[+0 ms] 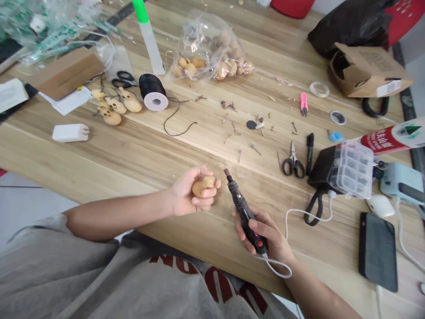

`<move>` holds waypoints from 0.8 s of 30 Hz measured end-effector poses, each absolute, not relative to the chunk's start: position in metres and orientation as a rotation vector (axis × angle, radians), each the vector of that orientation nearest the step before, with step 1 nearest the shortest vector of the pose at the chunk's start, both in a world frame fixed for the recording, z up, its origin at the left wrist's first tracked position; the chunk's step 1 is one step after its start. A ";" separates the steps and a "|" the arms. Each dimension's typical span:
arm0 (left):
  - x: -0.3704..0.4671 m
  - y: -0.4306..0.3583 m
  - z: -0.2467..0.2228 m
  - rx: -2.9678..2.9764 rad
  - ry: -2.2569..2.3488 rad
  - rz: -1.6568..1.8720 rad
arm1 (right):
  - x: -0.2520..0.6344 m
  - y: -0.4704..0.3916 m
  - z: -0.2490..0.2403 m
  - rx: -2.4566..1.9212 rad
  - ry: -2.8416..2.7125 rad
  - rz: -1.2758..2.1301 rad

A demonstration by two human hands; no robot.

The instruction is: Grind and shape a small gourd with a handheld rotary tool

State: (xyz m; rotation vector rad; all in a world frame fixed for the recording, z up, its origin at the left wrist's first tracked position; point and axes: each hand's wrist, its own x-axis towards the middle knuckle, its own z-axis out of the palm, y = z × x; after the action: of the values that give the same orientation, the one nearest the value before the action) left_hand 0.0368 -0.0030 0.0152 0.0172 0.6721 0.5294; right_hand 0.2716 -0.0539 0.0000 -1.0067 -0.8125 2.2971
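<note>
My left hand [195, 192] is closed around a small tan gourd [200, 188], its fingers wrapped over the front and side. A few centimetres to the right, my right hand [265, 230] grips a black rotary tool [245, 212] by its body, thumb on top near a red button. The tool's brown grinding tip [226, 172] points up and away from me, apart from the gourd. A white cable runs from the tool's lower end. Pale dust lies on the wooden table [159, 159] near the gourd and the tip.
Loose grinding bits [255, 148] lie scattered beyond my hands. Farther left are finished gourd figures [111, 116] and a black cord spool [152, 92]; a plastic bag of gourds [229, 62] lies behind. At right are scissors [293, 164], a clear compartment box [353, 170] and a phone [377, 250].
</note>
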 end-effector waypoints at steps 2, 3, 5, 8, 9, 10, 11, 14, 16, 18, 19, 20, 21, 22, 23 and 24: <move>0.037 -0.003 0.015 0.016 0.676 0.531 | 0.272 -0.054 0.000 -1.006 -0.815 2.298; 0.037 -0.003 0.016 0.015 0.681 0.532 | 0.272 -0.054 0.000 -1.005 -0.818 2.300; 0.038 -0.003 0.016 0.011 0.690 0.533 | 0.272 -0.053 0.001 -1.008 -0.822 2.303; 0.038 -0.002 0.017 0.009 0.690 0.529 | 0.272 -0.053 0.002 -1.023 -0.820 2.307; 0.038 -0.002 0.017 0.010 0.686 0.530 | 0.272 -0.053 0.002 -1.023 -0.817 2.307; 0.038 -0.002 0.016 0.011 0.681 0.531 | 0.272 -0.053 0.002 -1.024 -0.815 2.306; 0.037 -0.002 0.016 0.013 0.676 0.532 | 0.272 -0.053 0.002 -1.022 -0.814 2.305; 0.036 -0.003 0.013 0.028 0.654 0.532 | 0.274 -0.054 0.000 -1.007 -0.820 2.309; 0.036 -0.003 0.012 0.034 0.646 0.531 | 0.275 -0.055 -0.001 -0.992 -0.814 2.316; 0.036 -0.002 0.012 0.032 0.650 0.533 | 0.275 -0.055 -0.001 -0.987 -0.802 2.315; 0.037 -0.002 0.012 0.028 0.654 0.533 | 0.275 -0.055 -0.001 -0.992 -0.798 2.311; 0.037 -0.002 0.012 0.025 0.659 0.532 | 0.275 -0.055 -0.001 -1.002 -0.798 2.305; 0.037 -0.002 0.012 0.022 0.663 0.532 | 0.275 -0.055 -0.001 -1.011 -0.801 2.300; 0.037 -0.002 0.013 0.021 0.664 0.531 | 0.275 -0.055 0.000 -1.017 -0.808 2.299; 0.037 -0.002 0.013 0.020 0.663 0.532 | 0.275 -0.055 0.000 -1.023 -0.815 2.298; 0.037 -0.002 0.013 0.020 0.661 0.532 | 0.274 -0.055 0.000 -1.028 -0.821 2.297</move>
State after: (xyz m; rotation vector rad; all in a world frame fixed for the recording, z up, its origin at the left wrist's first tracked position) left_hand 0.0372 -0.0024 0.0129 0.0200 0.6612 0.5324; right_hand 0.2744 -0.0550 0.0003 -1.0284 -0.8212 2.2967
